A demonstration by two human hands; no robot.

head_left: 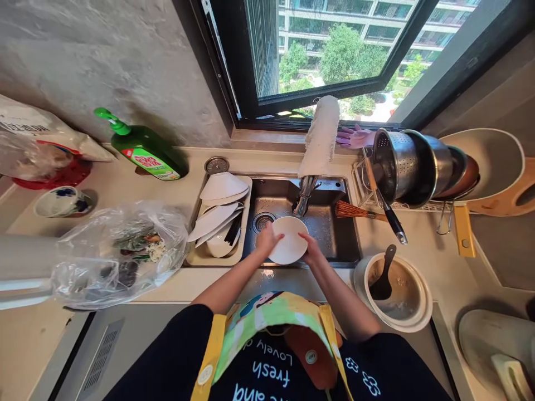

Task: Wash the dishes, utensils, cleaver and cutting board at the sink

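Observation:
A white bowl [288, 240] is held level over the front of the steel sink [340, 245], below the faucet [304, 197]. My left hand [267, 241] grips its left rim with the thumb on the edge. On the opposite rim, my right hand [310, 247] pinches it the same way. The fingers underneath are hidden. Left of the sink, a beige tray [194, 257] carries white bowls [223, 187], white plates [215, 221] and dark chopsticks [233, 230]. A white cloth [321, 133] covers the upper faucet.
A brown brush [355, 210] lies across the sink's right edge. Steel pots [395, 167] fill a rack at right, near a white pot [424, 303] with a dark rice paddle [383, 275]. Leftward are a green soap bottle [146, 153] and a plastic bag of food scraps [121, 256].

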